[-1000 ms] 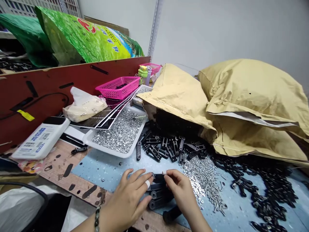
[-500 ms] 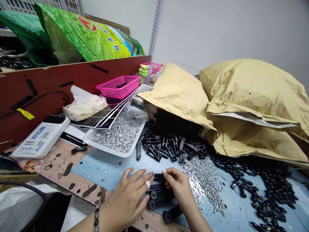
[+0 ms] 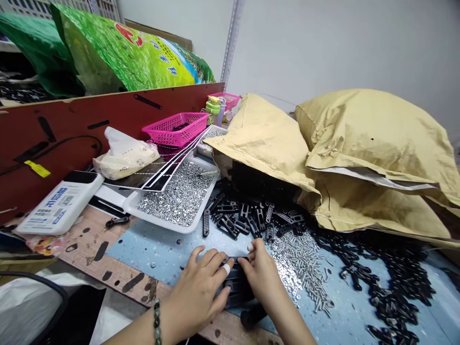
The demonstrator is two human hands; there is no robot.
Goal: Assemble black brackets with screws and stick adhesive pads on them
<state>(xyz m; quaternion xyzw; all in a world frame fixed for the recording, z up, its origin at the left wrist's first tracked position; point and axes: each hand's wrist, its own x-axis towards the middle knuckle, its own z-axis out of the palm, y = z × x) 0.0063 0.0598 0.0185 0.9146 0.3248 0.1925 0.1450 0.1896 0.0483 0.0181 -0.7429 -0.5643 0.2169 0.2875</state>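
Several black plastic parts [image 3: 237,286] lie side by side in a row at the table's front, partly covered by both my hands. My left hand [image 3: 203,290], with a white band on one finger and a bead bracelet at the wrist, rests at their left ends. Its fingers are spread, the foremost fingertip touching the farthest part. My right hand [image 3: 261,273] is at the right ends, the thumb tip at the farthest part and the forefinger lifted apart from it. No small piece shows between its fingers. A separate black part [image 3: 251,317] lies under my right forearm.
Behind my hands lie loose black links [image 3: 247,218]. Metal pins [image 3: 311,268] and small shiny washers [image 3: 285,268] are heaped to the right, beside more black parts [image 3: 398,278]. A white tray [image 3: 196,229] of metal nuts, a pink basket [image 3: 192,132] and paper sacks [image 3: 266,129] stand behind.
My right forefinger has lifted away from the thumb, and that hand has shifted slightly left and up. My left hand has moved a little right, covering more of the row.
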